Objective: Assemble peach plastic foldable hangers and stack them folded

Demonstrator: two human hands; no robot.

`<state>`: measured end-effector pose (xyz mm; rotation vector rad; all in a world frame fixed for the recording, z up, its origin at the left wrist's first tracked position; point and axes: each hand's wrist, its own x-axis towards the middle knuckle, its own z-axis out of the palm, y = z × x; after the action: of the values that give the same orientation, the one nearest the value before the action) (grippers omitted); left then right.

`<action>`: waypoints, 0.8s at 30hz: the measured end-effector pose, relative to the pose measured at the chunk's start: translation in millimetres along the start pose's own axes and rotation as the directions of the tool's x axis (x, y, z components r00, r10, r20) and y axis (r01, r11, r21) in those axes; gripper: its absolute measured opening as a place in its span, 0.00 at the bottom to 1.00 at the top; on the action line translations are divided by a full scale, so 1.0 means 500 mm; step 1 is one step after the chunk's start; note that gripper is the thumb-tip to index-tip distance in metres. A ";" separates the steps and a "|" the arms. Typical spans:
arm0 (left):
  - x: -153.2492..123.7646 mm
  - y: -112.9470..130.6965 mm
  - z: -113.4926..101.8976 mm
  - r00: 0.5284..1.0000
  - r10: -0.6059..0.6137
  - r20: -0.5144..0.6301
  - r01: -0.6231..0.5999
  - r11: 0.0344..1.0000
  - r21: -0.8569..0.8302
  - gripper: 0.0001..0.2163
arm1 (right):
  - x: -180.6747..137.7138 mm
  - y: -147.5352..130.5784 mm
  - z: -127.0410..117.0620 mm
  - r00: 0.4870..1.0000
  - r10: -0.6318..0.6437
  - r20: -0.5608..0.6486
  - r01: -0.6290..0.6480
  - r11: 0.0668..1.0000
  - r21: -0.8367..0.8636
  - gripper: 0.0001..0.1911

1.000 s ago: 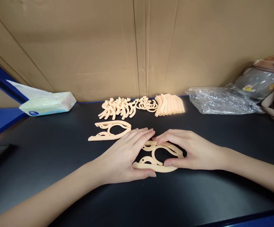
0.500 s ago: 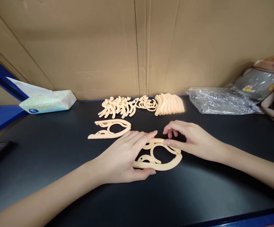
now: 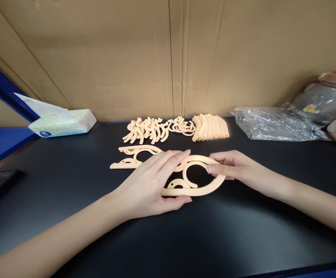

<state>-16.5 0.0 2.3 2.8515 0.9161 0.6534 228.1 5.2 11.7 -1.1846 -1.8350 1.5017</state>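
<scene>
At the far left, a blue ledge [image 3: 8, 148] adjoins the smooth black worktop [image 3: 185, 239], and a dark, flat, rectangular object [image 3: 1, 185] lies near the worktop's left side, too dim to name. Farther back sits a soft tissue pack [image 3: 63, 125] in pale yellow and light blue, one white sheet [image 3: 41, 106] sticking up from its top. Next comes a flat, pale peach bar-and-ring piece [image 3: 125, 165], lying on the worktop, its right part hidden behind the left hand [image 3: 153, 181]. Beyond it is a loose heap of small, forked, curved peach pieces [image 3: 147, 131].

The left hand, fingers stretched side by side toward the far edge and thumb along the near one, clasps the left end of a flat, cream-coloured frame of curved bars [image 3: 196, 192], which is between the two hands, near the middle of the worktop. Behind it are a small pile of thin, C-shaped peach pieces [image 3: 182, 125] and a neat row of thicker, bent peach bars [image 3: 211, 126]. The right hand [image 3: 233, 166] pinches the frame's rounded right end between thumb and fingers. At the far right lie a crumpled, clear plastic bag [image 3: 278, 123] and, touching it, a grey, see-through bag with brown trim [image 3: 324, 102]
</scene>
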 end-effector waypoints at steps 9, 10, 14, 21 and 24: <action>0.003 0.027 0.000 1.000 0.006 0.030 -0.008 0.996 0.089 0.36 | -0.002 0.010 0.014 0.997 -0.014 0.071 0.012 0.999 0.032 0.21; 0.004 0.032 -0.001 0.999 0.006 0.041 -0.010 0.996 0.094 0.36 | -0.003 0.011 0.016 0.996 -0.012 0.084 0.010 0.999 0.033 0.21; 0.006 0.044 -0.002 0.999 -0.012 0.053 0.006 0.993 0.118 0.36 | -0.007 0.010 0.021 0.995 -0.008 0.100 0.006 1.000 0.022 0.22; 0.026 0.020 -0.037 0.989 -0.102 0.109 0.085 0.985 0.147 0.33 | -0.004 0.005 0.007 0.989 -0.108 0.100 0.113 0.993 -0.041 0.22; 0.034 -0.022 -0.070 0.968 -0.187 0.170 0.164 0.977 0.138 0.33 | 0.007 0.012 -0.012 0.992 -0.083 0.091 0.091 0.991 -0.098 0.22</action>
<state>-24.8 16.8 37.9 2.8279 1.1975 0.3217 233.1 11.5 7.4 -1.0854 -2.0155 1.4468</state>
